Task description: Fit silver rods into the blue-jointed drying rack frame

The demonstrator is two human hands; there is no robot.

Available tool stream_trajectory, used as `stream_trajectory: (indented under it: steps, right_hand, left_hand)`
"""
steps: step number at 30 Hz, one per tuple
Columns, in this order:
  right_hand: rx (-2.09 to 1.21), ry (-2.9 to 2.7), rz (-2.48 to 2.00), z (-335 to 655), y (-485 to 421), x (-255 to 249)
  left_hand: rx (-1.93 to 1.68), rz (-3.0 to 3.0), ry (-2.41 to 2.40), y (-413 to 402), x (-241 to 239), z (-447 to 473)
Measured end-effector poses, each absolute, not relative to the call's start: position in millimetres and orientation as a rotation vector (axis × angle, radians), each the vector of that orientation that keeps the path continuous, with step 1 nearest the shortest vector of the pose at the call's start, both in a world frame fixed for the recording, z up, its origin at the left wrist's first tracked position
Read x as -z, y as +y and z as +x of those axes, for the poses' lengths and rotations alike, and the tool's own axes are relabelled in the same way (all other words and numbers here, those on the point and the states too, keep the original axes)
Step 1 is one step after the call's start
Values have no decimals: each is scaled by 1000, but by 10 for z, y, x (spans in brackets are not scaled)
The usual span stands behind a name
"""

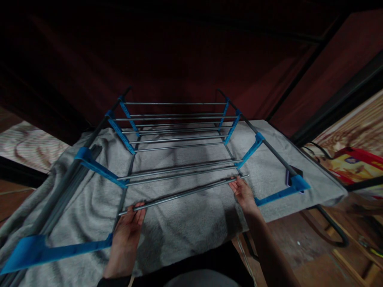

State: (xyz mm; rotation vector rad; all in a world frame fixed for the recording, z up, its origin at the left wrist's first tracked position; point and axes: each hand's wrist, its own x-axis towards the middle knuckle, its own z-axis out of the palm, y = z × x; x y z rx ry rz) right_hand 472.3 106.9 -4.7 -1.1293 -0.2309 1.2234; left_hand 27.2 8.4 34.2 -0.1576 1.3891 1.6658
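Metal rod [185,194] held up front, angled, R end farther off, above grey blanket [185,227] & nearer than the fitted crossbars [179,174]. Left hand [128,225]: grip closed round rod nr its L end, palm mostly up, fingers curled under. Right hand [242,194]: grip also on rod, just short of R tip, fingertips pinching; tip sticks out past it. Handling (judging by looks): prob. light & stiff, thin, smooth so may roll/slip in fingers; not fragile, though could bend if forced mid-span. Best hold = both hands nr ends, as now, tips left free. Near left bracket [70,251] (blue plastic) beside L hand; near right bracket [277,196] out past R hand, same type. Loose grey tubes [76,179] bundled on blanket alongside left side tube [56,195]; can't tell if touching. Prob. phone [287,178], dark w/ purple edge, by right side tube [273,152], partly hidden. Farther: more blue brackets w/ thin bars across, then dark red panel [185,59] behind, dim.
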Motion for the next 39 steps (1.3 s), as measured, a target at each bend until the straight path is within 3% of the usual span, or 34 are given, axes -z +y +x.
stream_trajectory:
  steps: [19,39]
  right_hand:
    - [-1283,-260,-1117,4662,1073,-73]
    - [-1224,-237,-1171,4728,984,92]
  left_hand:
    - [-1583,-247,1327,65,-603,537]
    - [-1517,-220,1256,83,-556,738]
